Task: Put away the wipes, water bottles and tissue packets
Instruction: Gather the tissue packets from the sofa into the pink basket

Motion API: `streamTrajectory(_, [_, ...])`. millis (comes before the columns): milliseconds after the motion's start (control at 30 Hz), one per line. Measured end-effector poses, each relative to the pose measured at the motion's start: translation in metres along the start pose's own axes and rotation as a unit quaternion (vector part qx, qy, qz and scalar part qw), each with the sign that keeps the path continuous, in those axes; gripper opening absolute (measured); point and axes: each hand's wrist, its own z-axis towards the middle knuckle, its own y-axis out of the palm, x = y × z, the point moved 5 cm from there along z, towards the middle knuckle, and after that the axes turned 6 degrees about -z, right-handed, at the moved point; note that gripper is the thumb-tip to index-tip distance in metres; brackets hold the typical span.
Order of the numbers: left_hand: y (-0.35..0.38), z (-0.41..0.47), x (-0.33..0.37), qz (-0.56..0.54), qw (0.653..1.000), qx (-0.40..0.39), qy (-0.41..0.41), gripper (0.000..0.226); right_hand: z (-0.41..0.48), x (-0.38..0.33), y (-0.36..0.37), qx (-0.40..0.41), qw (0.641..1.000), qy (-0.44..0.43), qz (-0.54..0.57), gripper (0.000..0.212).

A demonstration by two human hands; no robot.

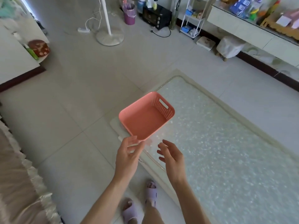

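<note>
An empty pink plastic basket [142, 122] with perforated walls and a handle slot sits on the near left corner of a low glass-topped table [226, 143]. My left hand [127, 159] is just below the basket's near corner, fingers relaxed and spread, fingertips close to or touching the rim. My right hand [171, 157] hovers beside it over the table edge, fingers loosely spread, holding nothing. No wipes, bottles or tissue packets lie on the table.
A fan stand [110, 38] and purple bin [129, 16] stand on the tiled floor at the back, by a black oven [156, 16]. A white wire rack [192, 18] and a cluttered long counter [258, 34] line the right wall. A sofa edge [21, 183] is at left.
</note>
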Motion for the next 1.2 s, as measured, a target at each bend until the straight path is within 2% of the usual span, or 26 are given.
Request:
streamTrajectory(133, [0.006,0.05,-0.036,0.021,0.997,0.037,-0.056,0.022,0.057,0.023,0.019,-0.026,0.998,0.049,-0.029,0.029])
streamTrajectory(267, [0.009,0.091,-0.078,0.028,0.987,0.087,-0.131,0.023,0.11,0.046,0.034,-0.036,0.993,0.115,-0.016,0.055])
streamTrajectory(400, [0.007,0.124,-0.11,0.041,0.973,0.117,-0.197,0.063,0.146,0.074,0.046,-0.054,0.982,0.181,-0.008,0.073])
streamTrajectory(533, [0.007,0.148,-0.137,0.004,0.963,0.12,-0.243,0.074,0.171,0.096,0.064,-0.069,0.972,0.223,0.032,0.08])
streamTrajectory(600, [0.006,0.156,-0.145,-0.028,0.961,0.12,-0.246,0.064,0.179,0.103,0.072,-0.069,0.969,0.235,0.044,0.076])
streamTrajectory(700, [0.004,0.164,-0.152,-0.03,0.963,0.117,-0.242,0.044,0.188,0.106,0.082,-0.078,0.97,0.222,0.052,0.048])
streamTrajectory(767, [0.002,0.168,-0.153,-0.021,0.963,0.119,-0.241,0.035,0.19,0.107,0.087,-0.074,0.972,0.215,0.058,0.039])
streamTrajectory(1000, [-0.023,0.173,-0.13,-0.096,0.963,0.138,-0.21,0.038,0.199,0.08,0.114,-0.091,0.977,0.186,0.05,0.033])
streamTrajectory(1100, [-0.051,0.184,-0.106,-0.147,0.96,0.161,-0.176,0.035,0.207,0.049,0.15,-0.131,0.979,0.154,0.031,0.029])
streamTrajectory(1200, [-0.089,0.2,-0.082,-0.197,0.95,0.191,-0.149,0.043,0.211,0.018,0.197,-0.159,0.978,0.133,0.006,0.028])
